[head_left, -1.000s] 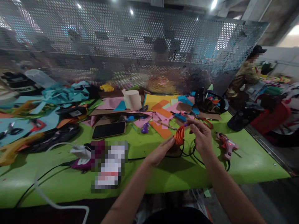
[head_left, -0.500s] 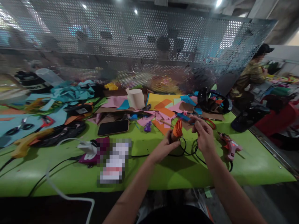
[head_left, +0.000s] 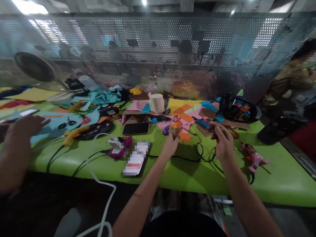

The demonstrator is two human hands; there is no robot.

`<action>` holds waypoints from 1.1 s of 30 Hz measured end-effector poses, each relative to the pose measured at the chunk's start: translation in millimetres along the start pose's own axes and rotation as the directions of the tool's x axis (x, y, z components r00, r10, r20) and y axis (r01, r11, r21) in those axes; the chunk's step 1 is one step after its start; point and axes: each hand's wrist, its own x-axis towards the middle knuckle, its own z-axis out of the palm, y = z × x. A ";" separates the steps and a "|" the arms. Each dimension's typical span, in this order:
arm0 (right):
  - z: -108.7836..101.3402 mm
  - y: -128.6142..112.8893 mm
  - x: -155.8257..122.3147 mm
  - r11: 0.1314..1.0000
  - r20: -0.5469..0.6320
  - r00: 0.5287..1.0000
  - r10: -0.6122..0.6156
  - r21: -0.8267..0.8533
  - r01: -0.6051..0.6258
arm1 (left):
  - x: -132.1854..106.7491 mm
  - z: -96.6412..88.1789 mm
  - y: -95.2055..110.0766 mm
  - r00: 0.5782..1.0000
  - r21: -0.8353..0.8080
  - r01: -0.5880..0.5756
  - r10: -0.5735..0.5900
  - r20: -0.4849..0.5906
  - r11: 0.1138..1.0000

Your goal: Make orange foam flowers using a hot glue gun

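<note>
My left hand [head_left: 170, 144] is closed round the lower end of an orange folded-paper piece [head_left: 177, 126], holding it upright over the green table [head_left: 187, 174]. My right hand [head_left: 223, 141] hovers a little to the right, fingers curled together; whether they pinch anything is too small to tell. A black cable [head_left: 201, 154] loops on the table between the two hands. A pink glue gun [head_left: 254, 158] lies just right of my right hand.
Coloured paper scraps [head_left: 185, 113], a roll of tape [head_left: 157, 102], a black phone [head_left: 135, 128], scissors [head_left: 67, 123] and a black basket [head_left: 237, 110] crowd the back. A white charger cable [head_left: 98, 177] hangs off the front. Another person's hand [head_left: 23, 126] reaches in at left; a seated person [head_left: 293, 79] is far right.
The view has swung left, showing another person's arm and a fan. My left hand has lowered the orange paper piece toward the table. My right hand has drawn away from it.
</note>
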 end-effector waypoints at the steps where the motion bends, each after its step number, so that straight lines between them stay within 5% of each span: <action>1: 0.0 0.0 -0.1 1.000 0.002 1.000 0.001 0.002 -0.001 | -2.2 -2.3 1.5 1.000 0.113 0.015 -0.016 0.011 0.993; 4: -0.2 0.6 0.0 1.000 0.016 1.000 0.014 0.006 -0.014 | -10.8 -6.3 7.2 0.998 0.467 0.018 -0.041 0.038 0.884; 10: -1.0 3.0 0.9 1.000 0.037 0.999 0.019 0.020 -0.020 | -19.9 -3.4 10.4 1.000 0.684 -0.008 -0.013 0.026 0.730; 24: -1.6 -0.1 1.6 0.999 0.063 0.998 0.010 0.038 -0.013 | -19.4 -9.0 11.3 1.000 0.706 -0.002 0.000 0.003 0.708; 29: -1.1 -1.1 1.3 0.993 0.062 0.998 0.021 0.112 -0.028 | 1.6 -30.7 14.7 0.968 0.689 0.038 0.144 -0.204 0.724; 33: -0.9 0.1 1.2 0.993 0.053 0.998 0.033 0.107 -0.039 | 22.5 -36.1 7.3 0.973 0.683 0.067 0.102 -0.205 0.727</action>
